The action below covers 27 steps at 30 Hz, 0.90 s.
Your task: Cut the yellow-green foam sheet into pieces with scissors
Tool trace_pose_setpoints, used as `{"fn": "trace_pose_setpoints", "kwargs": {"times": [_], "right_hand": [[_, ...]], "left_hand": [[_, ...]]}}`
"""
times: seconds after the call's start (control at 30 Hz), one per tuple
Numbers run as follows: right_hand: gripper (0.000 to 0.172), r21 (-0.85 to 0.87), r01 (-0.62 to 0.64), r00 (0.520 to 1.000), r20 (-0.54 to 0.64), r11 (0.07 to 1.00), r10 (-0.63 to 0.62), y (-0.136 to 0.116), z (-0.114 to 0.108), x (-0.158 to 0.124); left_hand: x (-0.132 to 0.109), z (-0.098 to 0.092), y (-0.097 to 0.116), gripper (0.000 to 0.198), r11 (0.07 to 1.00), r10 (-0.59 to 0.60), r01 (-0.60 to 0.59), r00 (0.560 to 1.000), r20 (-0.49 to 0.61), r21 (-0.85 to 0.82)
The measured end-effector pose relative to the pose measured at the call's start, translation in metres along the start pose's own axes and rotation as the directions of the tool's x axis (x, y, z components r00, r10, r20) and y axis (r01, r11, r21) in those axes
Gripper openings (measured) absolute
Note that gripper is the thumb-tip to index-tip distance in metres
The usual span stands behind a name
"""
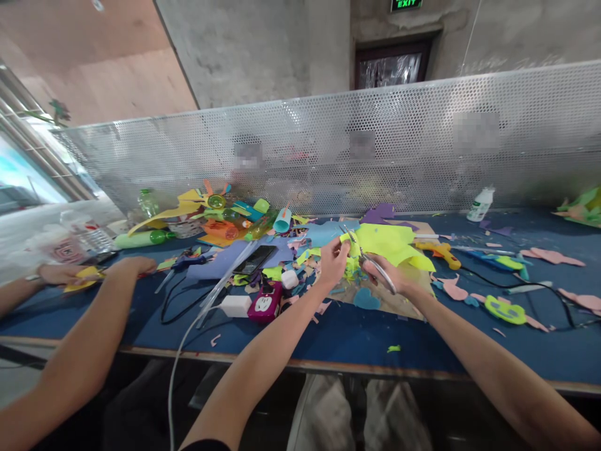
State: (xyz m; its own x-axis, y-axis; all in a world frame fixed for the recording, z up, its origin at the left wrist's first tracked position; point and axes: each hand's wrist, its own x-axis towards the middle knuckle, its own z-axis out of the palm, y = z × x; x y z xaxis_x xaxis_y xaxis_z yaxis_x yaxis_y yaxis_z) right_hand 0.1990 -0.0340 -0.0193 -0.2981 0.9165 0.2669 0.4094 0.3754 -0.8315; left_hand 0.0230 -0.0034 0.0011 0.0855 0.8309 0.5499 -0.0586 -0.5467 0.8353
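Near the middle of the table, my left hand [334, 258] pinches a small neon-yellow piece [346, 238] between thumb and fingers. My right hand [384, 273] grips a pair of scissors [387, 282] by the pale handles, the blades pointing up and left beside that piece. Whether the blades touch it cannot be made out. Just behind my hands lies a larger neon-yellow sheet [387, 240], with a light blue sheet [331, 233] to its left. A blue heart-shaped cutout [367, 299] rests on a brown board [399, 305] below my hands.
Coloured scraps, a magenta device [266, 303], a white charger [236, 305] and a phone [256, 259] lie to the left. A yellow glue gun [441, 254] and a white bottle [481, 204] are at right. Another person's hands [129, 266] work at far left. A perforated screen [305, 156] stands behind.
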Motion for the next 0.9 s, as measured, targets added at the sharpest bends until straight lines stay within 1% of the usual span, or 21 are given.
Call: {"fn": "trace_pose_setpoints", "kwargs": {"times": [0.1,0.23,0.33,0.43,0.6,0.7,0.77,0.9], "right_hand": [[0.044,-0.015,0.045,0.998,-0.032,0.999,-0.045,-0.004,0.001,0.000],[0.043,-0.024,0.099,0.994,-0.046,0.995,-0.100,-0.006,0.002,0.000],[0.044,-0.046,0.073,0.995,-0.065,0.996,-0.076,-0.003,0.004,0.000],[0.044,-0.073,0.051,0.996,-0.067,0.996,-0.056,-0.001,0.005,-0.001],[0.046,-0.068,0.055,0.996,-0.070,0.996,-0.060,-0.004,0.011,0.000],[0.044,-0.021,0.080,0.993,-0.081,0.997,-0.081,-0.008,0.014,0.001],[0.042,0.004,0.073,0.994,-0.083,0.997,-0.072,-0.009,0.015,0.001],[0.035,-0.009,0.057,0.996,-0.069,0.998,-0.058,-0.007,0.012,0.002]], "left_hand": [[0.000,0.000,-0.001,0.042,1.000,-0.001,0.001,1.000,-0.008,0.010],[-0.001,0.001,-0.003,0.042,0.999,0.002,-0.002,1.000,0.018,0.039],[-0.002,0.004,-0.005,0.044,0.999,-0.004,0.003,1.000,0.011,0.051],[-0.003,0.005,-0.007,0.043,1.000,-0.020,0.020,1.000,0.010,0.023],[-0.004,0.006,-0.006,0.042,0.999,-0.040,0.040,0.999,0.003,-0.018],[-0.003,0.006,-0.006,0.043,0.999,-0.038,0.037,0.999,0.011,0.009],[-0.004,0.006,-0.007,0.043,0.999,-0.028,0.027,0.999,0.027,0.045],[-0.005,0.006,-0.008,0.045,0.998,-0.026,0.024,0.999,0.030,0.060]]}}
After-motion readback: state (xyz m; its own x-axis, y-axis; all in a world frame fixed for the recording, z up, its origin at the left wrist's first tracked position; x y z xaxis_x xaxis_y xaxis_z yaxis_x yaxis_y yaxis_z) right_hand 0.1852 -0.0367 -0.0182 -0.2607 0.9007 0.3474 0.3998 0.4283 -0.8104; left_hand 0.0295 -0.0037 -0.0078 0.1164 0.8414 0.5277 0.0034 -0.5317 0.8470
